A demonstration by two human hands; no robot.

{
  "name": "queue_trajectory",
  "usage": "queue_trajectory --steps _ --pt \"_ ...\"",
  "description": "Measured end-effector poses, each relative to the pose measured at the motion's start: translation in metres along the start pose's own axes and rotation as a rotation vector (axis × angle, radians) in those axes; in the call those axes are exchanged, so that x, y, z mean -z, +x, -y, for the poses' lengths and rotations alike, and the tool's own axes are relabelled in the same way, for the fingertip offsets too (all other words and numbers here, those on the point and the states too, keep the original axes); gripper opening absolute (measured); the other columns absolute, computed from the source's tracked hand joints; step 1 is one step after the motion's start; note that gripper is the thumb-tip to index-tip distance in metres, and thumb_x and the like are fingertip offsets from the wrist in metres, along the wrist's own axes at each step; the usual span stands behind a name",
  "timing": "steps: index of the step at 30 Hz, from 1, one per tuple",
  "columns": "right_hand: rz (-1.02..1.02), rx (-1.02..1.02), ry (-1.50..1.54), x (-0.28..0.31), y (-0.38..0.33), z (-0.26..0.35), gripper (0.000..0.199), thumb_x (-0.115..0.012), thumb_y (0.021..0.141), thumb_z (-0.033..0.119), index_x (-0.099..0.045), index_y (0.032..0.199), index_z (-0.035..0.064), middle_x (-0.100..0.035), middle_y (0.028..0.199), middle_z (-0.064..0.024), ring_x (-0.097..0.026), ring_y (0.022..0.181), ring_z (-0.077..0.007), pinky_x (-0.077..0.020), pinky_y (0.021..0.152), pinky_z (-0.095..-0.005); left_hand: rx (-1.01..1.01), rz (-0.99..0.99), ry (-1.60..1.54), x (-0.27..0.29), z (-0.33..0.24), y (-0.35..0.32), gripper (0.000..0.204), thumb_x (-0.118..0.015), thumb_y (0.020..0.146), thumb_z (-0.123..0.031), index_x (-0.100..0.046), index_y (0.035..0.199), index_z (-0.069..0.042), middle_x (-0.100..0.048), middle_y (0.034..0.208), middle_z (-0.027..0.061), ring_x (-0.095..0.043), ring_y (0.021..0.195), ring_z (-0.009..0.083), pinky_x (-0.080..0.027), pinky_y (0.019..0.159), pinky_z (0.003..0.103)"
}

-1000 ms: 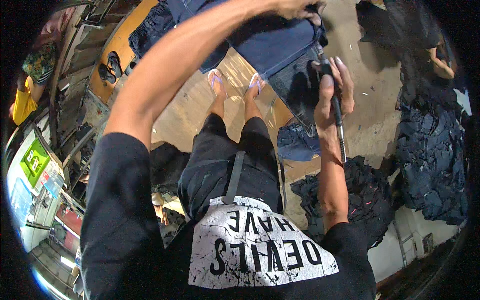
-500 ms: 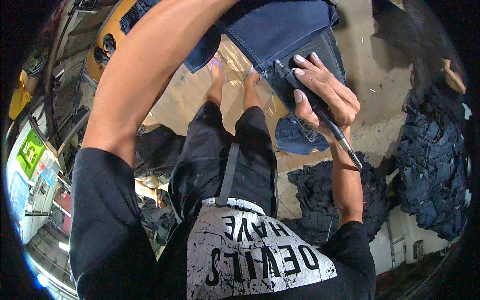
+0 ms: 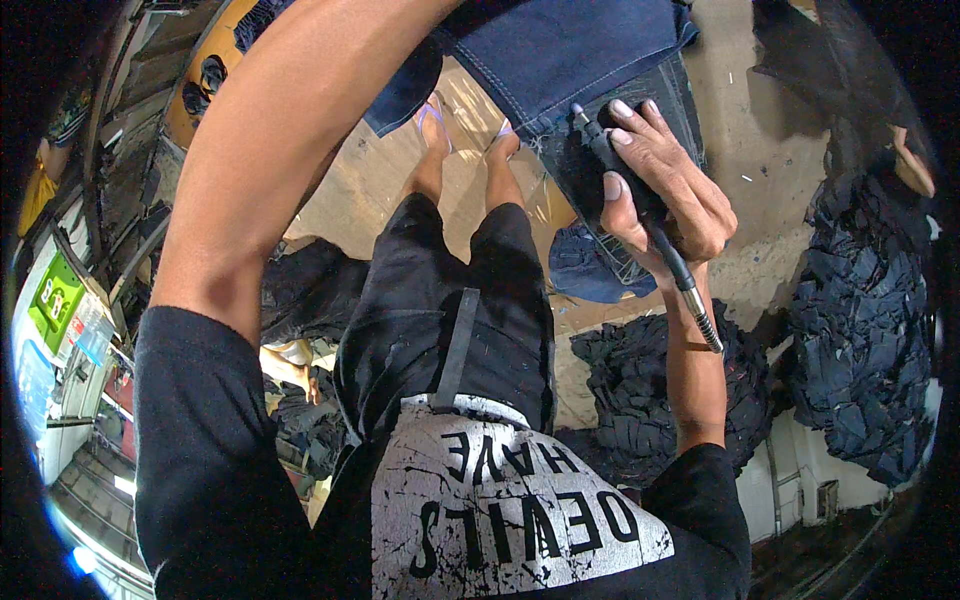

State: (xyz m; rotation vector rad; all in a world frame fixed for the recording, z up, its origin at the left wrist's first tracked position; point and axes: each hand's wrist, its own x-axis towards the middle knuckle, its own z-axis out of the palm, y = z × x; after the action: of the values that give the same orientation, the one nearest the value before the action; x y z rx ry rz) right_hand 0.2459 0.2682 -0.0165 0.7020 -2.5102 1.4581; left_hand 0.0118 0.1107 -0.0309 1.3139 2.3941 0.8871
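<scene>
Firmly into the grasp of the right hand (image 3: 672,195) the black handpiece (image 3: 597,140) was taken, right of centre in the upper part of the frame! The thumb was set along one side, the fingers were stretched over the other, and the tool was pinched between them, slanted, its metal tip directed to the upper left and its coiled-spring tail to the lower right. That tip was carried right by the hem of the dark blue denim (image 3: 570,55), upper centre, over the blacker denim (image 3: 683,88) below it; whether cloth was touched could not be told. And the left hand? Cut off by the top edge, with only the left forearm (image 3: 290,130) shown sweeping up the upper left; whether its fingers were spread or closed could not be told.

Just below the blacker denim, a smaller blue denim piece (image 3: 590,268) was seen. Lower right of centre, a heap of dark cloth (image 3: 640,400) was piled up, and a taller stack of dark cloth (image 3: 860,330) was banked along the right edge. In the upper left, a pair of dark sandals (image 3: 205,85) was parked, while purple-strapped flip-flops (image 3: 433,106) were worn on the feet, upper centre.
</scene>
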Motion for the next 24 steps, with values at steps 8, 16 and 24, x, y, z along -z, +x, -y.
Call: queue_trajectory --steps 8,16,24 --pt "-0.068 -0.016 -0.033 -0.0010 -0.0010 -0.0015 0.024 -0.076 0.080 -0.003 -0.077 0.103 -0.0083 -0.078 0.099 -0.0218 -0.078 0.108 -0.0357 -0.0575 0.105 -0.0537 0.012 0.029 0.002 -0.0011 0.0036 0.0032 0.017 -0.081 0.080 -0.019 -0.080 0.090 -0.005 -0.076 0.078 0.0167 -0.074 0.072 0.0321 -0.056 0.063 0.043" --pt "-0.092 -0.079 -0.075 0.0022 -0.0007 0.0008 0.020 -0.074 0.083 -0.003 -0.077 0.102 -0.0084 -0.078 0.100 -0.0215 -0.077 0.110 -0.0367 -0.0553 0.107 -0.0551 0.025 0.030 0.060 0.0001 0.0022 0.0032 0.014 -0.081 0.081 -0.015 -0.079 0.090 -0.005 -0.074 0.074 0.0167 -0.073 0.070 0.0319 -0.055 0.062 0.045" --pt "-0.102 -0.063 -0.074 0.0018 -0.0006 -0.0009 0.023 -0.075 0.081 -0.002 -0.077 0.103 -0.0089 -0.078 0.100 -0.0217 -0.077 0.110 -0.0365 -0.0561 0.106 -0.0549 0.041 0.016 0.046 -0.0017 0.0012 0.0041 0.019 -0.082 0.078 -0.016 -0.078 0.091 -0.003 -0.073 0.076 0.0197 -0.072 0.071 0.0364 -0.055 0.064 0.047"
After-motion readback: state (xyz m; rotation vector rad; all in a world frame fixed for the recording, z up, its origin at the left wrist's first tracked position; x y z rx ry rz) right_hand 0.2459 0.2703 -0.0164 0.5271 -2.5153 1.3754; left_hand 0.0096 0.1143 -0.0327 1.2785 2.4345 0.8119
